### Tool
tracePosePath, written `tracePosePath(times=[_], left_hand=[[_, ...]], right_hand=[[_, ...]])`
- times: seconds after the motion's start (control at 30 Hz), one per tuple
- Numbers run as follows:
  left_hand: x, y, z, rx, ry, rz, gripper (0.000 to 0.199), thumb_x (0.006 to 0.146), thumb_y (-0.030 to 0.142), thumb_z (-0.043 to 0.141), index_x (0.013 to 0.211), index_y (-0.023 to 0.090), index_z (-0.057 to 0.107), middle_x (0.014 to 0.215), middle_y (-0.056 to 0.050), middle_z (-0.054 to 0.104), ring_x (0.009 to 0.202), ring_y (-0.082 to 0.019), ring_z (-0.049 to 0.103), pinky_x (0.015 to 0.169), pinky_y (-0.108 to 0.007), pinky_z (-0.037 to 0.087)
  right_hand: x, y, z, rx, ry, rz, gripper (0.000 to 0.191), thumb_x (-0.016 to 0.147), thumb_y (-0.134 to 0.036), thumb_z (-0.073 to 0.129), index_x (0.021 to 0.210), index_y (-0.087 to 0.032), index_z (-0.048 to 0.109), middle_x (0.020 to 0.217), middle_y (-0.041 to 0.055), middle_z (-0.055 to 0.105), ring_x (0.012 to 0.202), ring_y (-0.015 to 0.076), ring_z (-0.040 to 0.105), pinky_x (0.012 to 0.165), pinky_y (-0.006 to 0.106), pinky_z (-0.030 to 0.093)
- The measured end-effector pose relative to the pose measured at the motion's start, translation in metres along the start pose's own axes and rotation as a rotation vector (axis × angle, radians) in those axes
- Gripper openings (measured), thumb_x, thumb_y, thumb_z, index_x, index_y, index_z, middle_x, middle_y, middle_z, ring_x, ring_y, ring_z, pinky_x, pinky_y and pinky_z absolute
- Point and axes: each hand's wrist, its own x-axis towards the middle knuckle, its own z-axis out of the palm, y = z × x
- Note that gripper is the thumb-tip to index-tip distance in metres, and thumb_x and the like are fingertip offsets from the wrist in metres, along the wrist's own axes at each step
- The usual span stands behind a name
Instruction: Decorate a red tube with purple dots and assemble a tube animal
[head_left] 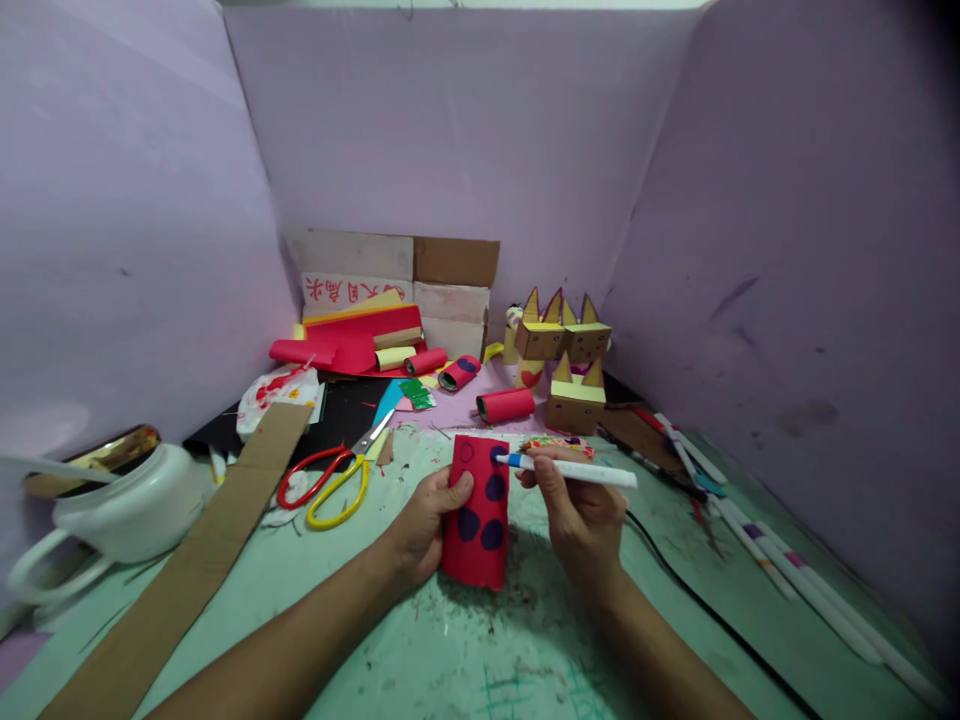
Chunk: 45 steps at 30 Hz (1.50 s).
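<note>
My left hand [431, 520] grips a red paper piece [478, 575] by its left side, the thumb lying across its front. Several dark blue-purple spots are filled in on the red surface, and one outlined circle shows near its upper left. In my right hand [589, 510] is a white marker pen [581, 470] with a blue collar, held like a writing tool. Its tip touches or nearly touches the spot at the upper right of the red paper. Whether the piece is a full tube or a curved sheet, I cannot tell.
Scissors [337, 483] with red and yellow handles lie left of my hands, beside a cardboard strip [202, 560] and a white pot [135, 505]. Small red rolls [506, 404] and yellow box figures with pointed ears [576, 405] stand behind. Several markers [787, 575] and a black cable [705, 610] lie right.
</note>
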Motion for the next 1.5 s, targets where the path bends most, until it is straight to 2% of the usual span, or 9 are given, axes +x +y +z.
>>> tracePosePath(times=[0.43,0.67,0.9,1.13,1.5], left_hand=[[0.0022,-0.0010,-0.0025,-0.028,-0.007,-0.002,0.037,0.064,0.030,0.087,0.091,0.011,0.070,0.076,-0.008,0.075,0.061,-0.018,0.067,0.063,-0.030,0.056],[0.0024,-0.0006,-0.0012,-0.017,0.014,-0.003,0.044,0.056,0.034,0.091,0.087,0.010,0.071,0.073,-0.008,0.075,0.060,-0.017,0.066,0.061,-0.028,0.056],[0.0019,0.0001,-0.0007,-0.017,-0.004,-0.003,0.042,0.057,0.035,0.091,0.086,0.010,0.071,0.073,-0.007,0.075,0.061,-0.016,0.066,0.060,-0.025,0.054],[0.0011,0.0004,0.0016,0.000,0.032,-0.001,0.048,0.051,0.038,0.093,0.085,0.010,0.072,0.072,-0.007,0.075,0.060,-0.016,0.065,0.059,-0.027,0.054],[-0.0005,-0.0003,0.0025,0.028,0.030,0.012,0.051,0.052,0.040,0.093,0.087,0.010,0.070,0.072,-0.007,0.074,0.060,-0.016,0.064,0.059,-0.027,0.054]], right_hand=[[-0.0010,0.0033,-0.0037,-0.030,0.000,0.046,0.021,0.092,-0.031,0.060,0.078,-0.019,0.068,0.063,0.0003,0.065,0.057,0.0149,0.063,0.054,0.027,0.051],[0.0000,0.0034,-0.0037,-0.030,0.015,0.055,0.023,0.092,-0.032,0.059,0.076,-0.018,0.067,0.064,0.0007,0.064,0.057,0.0148,0.063,0.053,0.027,0.051],[-0.0002,0.0013,-0.0035,-0.027,0.011,0.051,0.022,0.092,-0.032,0.060,0.077,-0.018,0.068,0.063,0.0006,0.065,0.055,0.0152,0.063,0.051,0.027,0.052],[-0.0003,0.0022,-0.0030,-0.023,0.002,0.037,0.019,0.092,-0.029,0.060,0.078,-0.019,0.068,0.063,-0.0001,0.065,0.056,0.0144,0.063,0.054,0.027,0.052],[-0.0006,0.0030,-0.0014,-0.008,0.005,0.025,0.015,0.092,-0.027,0.061,0.081,-0.019,0.069,0.064,0.0001,0.067,0.059,0.0157,0.064,0.057,0.029,0.051]])
